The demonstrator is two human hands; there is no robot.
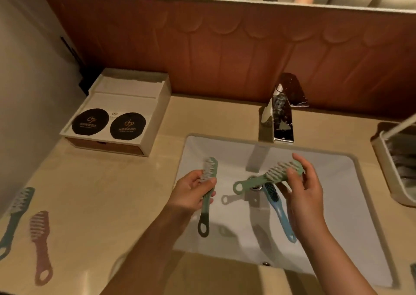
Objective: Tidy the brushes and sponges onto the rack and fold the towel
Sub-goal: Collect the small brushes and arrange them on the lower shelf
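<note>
Two brushes up over the sink [355, 193]: left grip [191, 193] curled round the neck of the left green brush [208, 180], right grip [304, 186] clamped on the bristle head of the right green brush [270, 177]. Blue brush [279, 211] just beneath, held or lying loose, cannot tell. Best carried rightward to the rack [382, 159], handles level, set down singly. Teal brush [13, 216] and pink brush [41, 245] waiting on the worktop [112, 204].
</note>
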